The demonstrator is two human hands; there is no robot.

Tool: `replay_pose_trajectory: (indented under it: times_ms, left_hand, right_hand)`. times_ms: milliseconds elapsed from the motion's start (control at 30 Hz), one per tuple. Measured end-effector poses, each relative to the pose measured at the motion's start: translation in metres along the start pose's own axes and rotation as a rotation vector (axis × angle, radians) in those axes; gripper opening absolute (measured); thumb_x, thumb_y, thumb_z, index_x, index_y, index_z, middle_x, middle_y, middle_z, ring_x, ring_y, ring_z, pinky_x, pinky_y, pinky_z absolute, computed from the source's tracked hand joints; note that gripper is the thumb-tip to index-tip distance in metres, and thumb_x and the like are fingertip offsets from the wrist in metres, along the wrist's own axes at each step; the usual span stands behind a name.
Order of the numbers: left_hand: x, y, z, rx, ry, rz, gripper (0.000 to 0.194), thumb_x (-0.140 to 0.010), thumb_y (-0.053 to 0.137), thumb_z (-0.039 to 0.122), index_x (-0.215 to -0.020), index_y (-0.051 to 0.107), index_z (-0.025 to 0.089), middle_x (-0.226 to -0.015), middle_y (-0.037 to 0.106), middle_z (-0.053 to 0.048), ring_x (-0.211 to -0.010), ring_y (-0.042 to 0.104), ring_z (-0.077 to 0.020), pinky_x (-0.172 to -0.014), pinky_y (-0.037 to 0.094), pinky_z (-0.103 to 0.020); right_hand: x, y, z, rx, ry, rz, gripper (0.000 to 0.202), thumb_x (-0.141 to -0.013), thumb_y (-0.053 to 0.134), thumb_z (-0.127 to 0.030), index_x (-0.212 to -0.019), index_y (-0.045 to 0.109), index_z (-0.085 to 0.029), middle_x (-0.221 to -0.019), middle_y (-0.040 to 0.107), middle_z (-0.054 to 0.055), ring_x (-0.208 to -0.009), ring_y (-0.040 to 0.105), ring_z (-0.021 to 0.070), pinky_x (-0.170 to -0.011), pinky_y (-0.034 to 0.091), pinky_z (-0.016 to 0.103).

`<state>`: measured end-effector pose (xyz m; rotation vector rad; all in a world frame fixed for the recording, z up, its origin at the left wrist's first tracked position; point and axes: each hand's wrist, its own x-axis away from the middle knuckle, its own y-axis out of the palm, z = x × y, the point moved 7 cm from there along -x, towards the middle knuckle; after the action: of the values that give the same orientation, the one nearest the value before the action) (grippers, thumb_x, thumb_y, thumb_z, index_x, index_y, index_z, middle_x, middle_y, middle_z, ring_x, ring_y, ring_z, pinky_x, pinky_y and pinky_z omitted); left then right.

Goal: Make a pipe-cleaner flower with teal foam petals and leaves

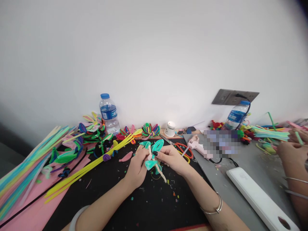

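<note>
Holds left forearm (106, 202) and right forearm (203, 192) stretched forward, slanting inward. Has left hand (137, 167) and right hand (175, 160) close together in front, both pinching with bent fingers (166, 149).

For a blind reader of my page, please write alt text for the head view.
Two hands hold a teal and cream fuzzy craft piece over a black surface. Yellow fuzzy stems lie left, a pink glue gun right; another person's arm shows at the right edge.

between my left hand (137, 168) and right hand (172, 159) i pinch a fuzzy teal piece (150, 165) above the black worktop (106, 205), toward its far edge; one petal-like loop (158, 145) tilts up, a bumpy cream strand (161, 173) slants toward the near right.
</note>
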<state>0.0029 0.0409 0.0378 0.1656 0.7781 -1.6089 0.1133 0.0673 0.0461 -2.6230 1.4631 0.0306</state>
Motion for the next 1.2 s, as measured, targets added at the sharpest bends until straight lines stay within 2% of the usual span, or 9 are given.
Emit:
replay_pose_trajectory:
  times_ms: [267, 433, 800, 1000, 1100, 1200]
  left_hand:
    - [0.000, 0.000, -0.003, -0.062, 0.052, 0.011, 0.020, -0.087, 0.034, 0.023, -0.080, 0.052, 0.020, -0.075, 0.054, -0.003, -0.078, 0.050, -0.0195, -0.086, 0.037, -0.037]
    - [0.001, -0.001, -0.002, -0.080, 0.066, 0.024, 0.019, -0.087, 0.034, 0.020, -0.080, 0.052, 0.019, -0.076, 0.053, -0.004, -0.082, 0.049, -0.0205, -0.079, 0.039, -0.034]
    - [0.001, -0.005, -0.002, -0.027, -0.007, 0.084, 0.016, -0.089, 0.034, 0.020, -0.080, 0.047, 0.019, -0.073, 0.045, 0.001, -0.066, 0.044, -0.0133, -0.064, 0.036, -0.025]
    - [0.000, -0.013, -0.006, -0.042, -0.112, 0.192, 0.012, -0.089, 0.038, 0.024, -0.085, 0.048, 0.020, -0.067, 0.049, 0.003, -0.060, 0.048, -0.0123, -0.060, 0.037, -0.023]
    - [0.000, -0.012, -0.011, 0.058, -0.169, 0.197, 0.011, -0.088, 0.040, 0.026, -0.092, 0.048, 0.020, -0.065, 0.052, 0.003, -0.060, 0.052, -0.0127, -0.061, 0.041, -0.023]
    - [0.000, -0.010, -0.014, 0.122, -0.196, 0.198, 0.013, -0.087, 0.041, 0.028, -0.096, 0.048, 0.020, -0.072, 0.054, 0.001, -0.063, 0.055, -0.0130, -0.062, 0.043, -0.024]
  right_hand:
    - [-0.001, 0.001, 0.004, -0.009, 0.021, -0.017, 0.039, -0.077, 0.057, -0.047, -0.060, 0.054, -0.012, -0.049, 0.036, -0.006, -0.044, 0.025, 0.0051, -0.041, 0.016, 0.020]
    - [0.000, -0.001, 0.007, 0.017, 0.049, -0.015, 0.038, -0.079, 0.054, -0.047, -0.063, 0.053, -0.012, -0.049, 0.035, -0.006, -0.044, 0.026, 0.0052, -0.041, 0.016, 0.020]
    - [-0.001, -0.004, 0.002, 0.075, 0.011, -0.018, 0.038, -0.079, 0.054, -0.045, -0.058, 0.048, -0.013, -0.050, 0.034, -0.006, -0.046, 0.025, 0.0057, -0.044, 0.016, 0.021]
    - [-0.003, -0.016, 0.004, -0.037, -0.003, 0.133, 0.036, -0.078, 0.055, -0.045, -0.061, 0.049, -0.014, -0.052, 0.034, -0.006, -0.046, 0.024, 0.0060, -0.044, 0.016, 0.021]
    - [-0.004, -0.026, 0.006, -0.104, -0.023, 0.215, 0.035, -0.077, 0.057, -0.044, -0.060, 0.046, -0.016, -0.054, 0.032, -0.006, -0.047, 0.023, 0.0060, -0.043, 0.016, 0.021]
    - [-0.004, -0.036, 0.007, -0.158, -0.042, 0.287, 0.033, -0.076, 0.059, -0.045, -0.062, 0.048, -0.016, -0.056, 0.035, -0.005, -0.047, 0.026, 0.0066, -0.044, 0.021, 0.020]
